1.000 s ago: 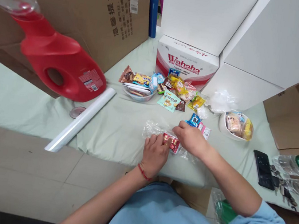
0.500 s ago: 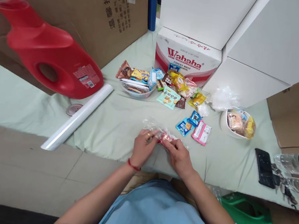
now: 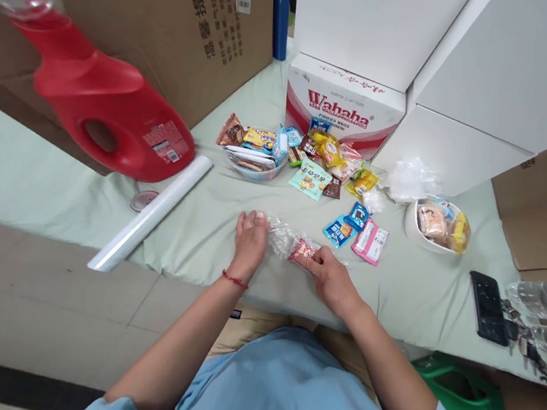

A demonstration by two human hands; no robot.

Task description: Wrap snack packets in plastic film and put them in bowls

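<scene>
A small pink-and-red snack packet [image 3: 304, 249] lies on the cloth near the front of the table. Crumpled clear plastic film [image 3: 280, 236] spreads leftward from it. My right hand [image 3: 334, 279] grips the packet's right part, thumb and index finger pressed on it. At the film's left edge is my left hand [image 3: 250, 242], its fingers stretched forward and slightly apart; whether it touches the film is unclear. Beyond the right hand lie two blue snack packets [image 3: 339, 231] and a pink-and-white packet [image 3: 370, 241].
A bowl of snacks [image 3: 252, 170] and a pile of packets [image 3: 331, 152] stand before the Wahaha box [image 3: 344, 107]. To the right are a white bowl [image 3: 415, 234], phone [image 3: 488, 307] and keys [image 3: 527, 343]. A white roll [image 3: 151, 216] and red jug [image 3: 114, 113] are left.
My left hand has moved left, away from the packet, and its fingers have straightened. The film between the hands shows more. My right hand stays at the packet. The view has shifted slightly.
</scene>
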